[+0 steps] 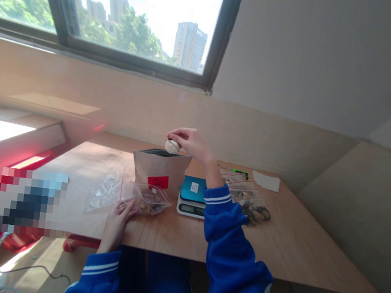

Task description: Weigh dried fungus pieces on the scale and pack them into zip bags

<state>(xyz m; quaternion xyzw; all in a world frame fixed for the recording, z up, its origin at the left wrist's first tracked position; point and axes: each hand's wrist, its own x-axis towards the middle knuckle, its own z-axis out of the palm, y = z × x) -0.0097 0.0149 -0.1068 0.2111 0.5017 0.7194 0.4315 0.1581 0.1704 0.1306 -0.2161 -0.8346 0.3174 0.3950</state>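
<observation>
My right hand (189, 141) pinches a cream-coloured rounded piece (172, 146), whose exact kind I cannot make out. It is held over the open mouth of a tan stand-up pouch (143, 169) with a red label (158, 182). My left hand (123, 209) has its fingers closed on the left edge of a clear zip bag (149, 200), in front of the pouch. Brownish pieces lie inside that bag. To the right of the pouch stands a white kitchen scale (191, 210) with a blue-green top (190, 188) bearing a small white label.
Crumpled clear plastic bags (103, 192) lie left of my left hand. Right of the scale are several zip bags with dark dried pieces (256, 213), a green-handled tool (240, 172) and white paper (265, 181). A wall and window border the wooden table (298, 238).
</observation>
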